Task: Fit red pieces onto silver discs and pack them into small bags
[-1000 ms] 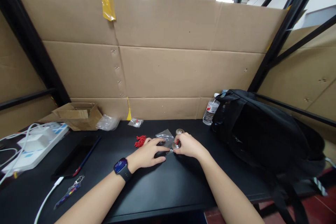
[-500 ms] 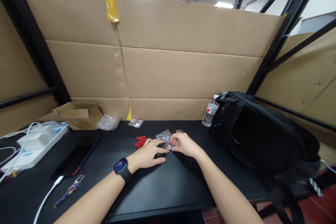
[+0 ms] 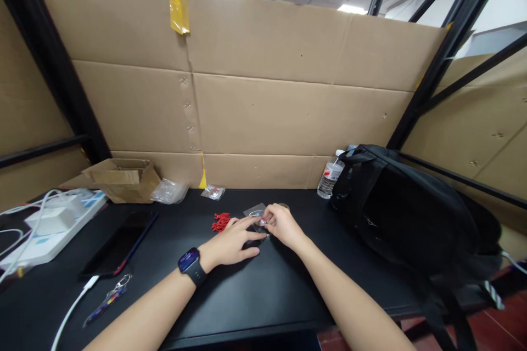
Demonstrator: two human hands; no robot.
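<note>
Both hands meet at the middle of the black tabletop (image 3: 247, 296). The left hand (image 3: 233, 241) lies flat with fingers spread, pressing on a small clear plastic bag (image 3: 253, 212). The right hand (image 3: 280, 225) pinches with narrow fingers a small metal part at the bag's edge; it is too small to tell exactly. Red small pieces (image 3: 220, 221) lie just beside the left hand.

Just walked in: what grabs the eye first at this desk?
Mid-desk, the left hand and right hand meet over a small clear plastic bag, beside a heap of small red pieces. A black backpack fills the right side, and a brown cardboard wall stands behind.
</note>
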